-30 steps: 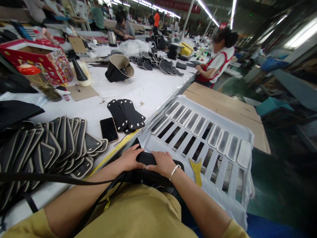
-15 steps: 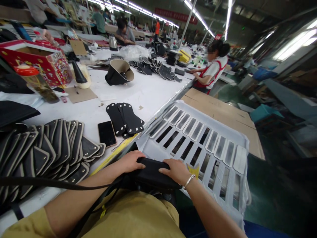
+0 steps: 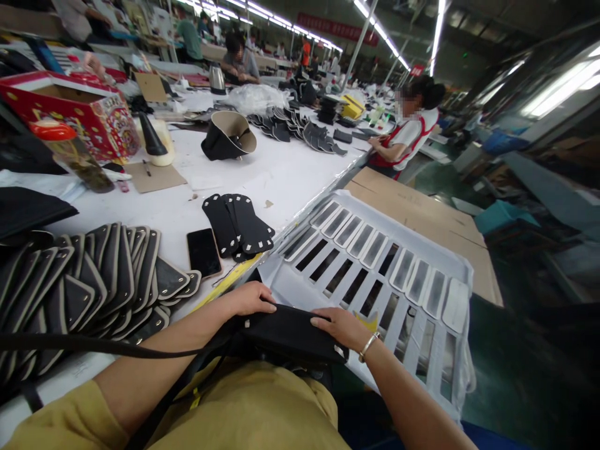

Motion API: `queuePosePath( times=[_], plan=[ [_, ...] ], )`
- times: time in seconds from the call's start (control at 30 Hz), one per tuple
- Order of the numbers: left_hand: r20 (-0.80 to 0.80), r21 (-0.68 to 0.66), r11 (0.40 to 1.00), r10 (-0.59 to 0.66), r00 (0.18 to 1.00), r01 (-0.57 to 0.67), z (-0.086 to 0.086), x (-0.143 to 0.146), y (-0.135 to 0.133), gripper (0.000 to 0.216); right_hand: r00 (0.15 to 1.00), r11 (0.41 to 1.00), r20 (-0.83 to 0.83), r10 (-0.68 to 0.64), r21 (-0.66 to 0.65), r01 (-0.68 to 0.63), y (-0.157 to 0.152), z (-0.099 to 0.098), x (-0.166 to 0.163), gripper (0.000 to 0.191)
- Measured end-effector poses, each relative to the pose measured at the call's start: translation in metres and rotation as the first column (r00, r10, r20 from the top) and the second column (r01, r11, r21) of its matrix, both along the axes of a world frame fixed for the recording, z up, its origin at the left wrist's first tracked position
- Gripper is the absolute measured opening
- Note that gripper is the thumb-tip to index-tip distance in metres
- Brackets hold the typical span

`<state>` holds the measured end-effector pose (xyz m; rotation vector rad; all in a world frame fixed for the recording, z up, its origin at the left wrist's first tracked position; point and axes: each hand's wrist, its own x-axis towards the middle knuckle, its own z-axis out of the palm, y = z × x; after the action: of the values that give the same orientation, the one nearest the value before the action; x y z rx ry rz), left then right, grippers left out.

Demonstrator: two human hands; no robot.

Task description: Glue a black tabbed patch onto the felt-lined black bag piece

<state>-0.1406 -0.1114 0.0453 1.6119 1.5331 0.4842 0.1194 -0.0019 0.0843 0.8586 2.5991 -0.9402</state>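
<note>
A black fabric-like piece [image 3: 290, 334] with small white tabs near its ends lies across my lap at the table's edge. My left hand [image 3: 253, 299] grips its far left edge, thumb on top and fingers out of sight beneath. Toward the right end, my right hand [image 3: 340, 326] holds the same edge in a similar way, with a bracelet on the wrist. Beyond my left hand, several flat black pieces with white tabs [image 3: 239, 225] lie overlapped on the table, beside a phone [image 3: 204, 253].
Many black panels with pale edging [image 3: 103, 275] are heaped at left. A slotted white rack [image 3: 360, 250] stands at right, before cardboard [image 3: 422, 219]. A curled black piece [image 3: 229, 136], a bottle [image 3: 77, 156] and a red box [image 3: 70, 106] sit farther back. A co-worker [image 3: 405, 134] works at far right.
The black piece has tilted, so its front face and white tabs now show. My right hand has shifted slightly right, and the whole view has moved a little.
</note>
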Motion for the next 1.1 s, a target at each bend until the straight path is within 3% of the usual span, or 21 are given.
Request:
queuePosePath(
  times=[0.13,0.33,0.53,0.73,0.97,1.03,1.1],
  plan=[
    [0.061,0.027,0.999,-0.023,0.998,0.021,-0.003,-0.003,-0.002,0.032,0.997,0.999,-0.069,0.031,0.03,-0.029,-0.002,0.001,0.003,0.037],
    [0.271,0.012,0.999,-0.048,0.961,0.046,-0.009,-0.006,-0.003,0.039,0.959,0.97,-0.173,0.226,0.136,-0.204,-0.021,-0.006,-0.039,0.039],
    [0.352,-0.027,0.999,0.026,0.936,-0.018,-0.014,-0.003,-0.005,0.032,0.98,0.991,-0.174,0.095,0.114,-0.076,-0.028,-0.023,-0.056,0.029],
    [0.353,-0.047,0.993,0.115,0.928,-0.105,-0.017,0.005,-0.006,0.026,0.983,0.993,-0.179,0.047,0.119,-0.026,-0.027,-0.03,-0.054,0.033],
    [0.203,-0.051,0.996,0.086,0.975,-0.077,-0.004,0.004,-0.002,0.028,0.995,0.957,0.071,0.071,0.275,-0.088,-0.021,-0.015,-0.044,0.039],
    [0.084,0.031,0.998,0.051,0.995,-0.054,0.002,0.001,-0.003,0.029,0.988,0.925,0.136,0.069,0.362,-0.114,-0.024,-0.011,-0.038,0.039],
    [-0.053,0.2,0.979,0.056,0.997,-0.044,0.009,0.001,-0.01,0.037,0.993,0.868,0.055,0.106,0.483,-0.119,-0.033,-0.013,-0.032,0.041]
  ],
)
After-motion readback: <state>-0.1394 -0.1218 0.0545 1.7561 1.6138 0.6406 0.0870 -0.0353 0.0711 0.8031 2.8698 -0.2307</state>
